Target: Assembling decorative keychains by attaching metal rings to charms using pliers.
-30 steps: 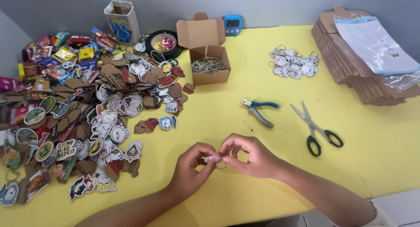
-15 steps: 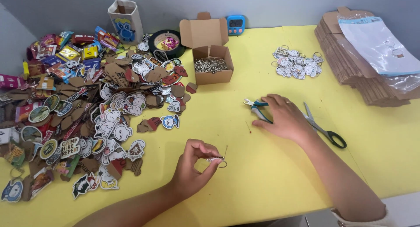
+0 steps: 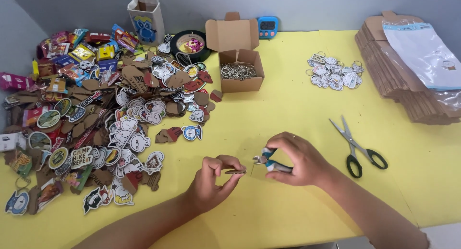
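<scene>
The left hand (image 3: 211, 179) pinches a small flat brown charm (image 3: 235, 171) edge-on between thumb and fingertips, low over the yellow table (image 3: 288, 109) near its front edge; the right hand (image 3: 300, 158) is clenched around a pair of small pliers (image 3: 269, 161) with blue-and-white grips, whose nose points left toward the charm; a thin metal ring (image 3: 251, 168) shows between the plier tips and the charm, though whether the jaws actually bite on it is too small to tell; just to the right of the right hand lies a pair of scissors (image 3: 357, 147) with black handles, blades closed and pointing away; farther back stands an open cardboard box (image 3: 240, 69) full of metal rings; to the left spreads a big heap of printed cut-out charms (image 3: 125, 114), many face down and brown; a small cluster of finished keychains (image 3: 333, 72) sits near the back right, beside a stack of flat cardboard (image 3: 408, 85) topped with clear plastic bags (image 3: 422, 52); a blue digital timer (image 3: 268, 26) stands against the wall.
</scene>
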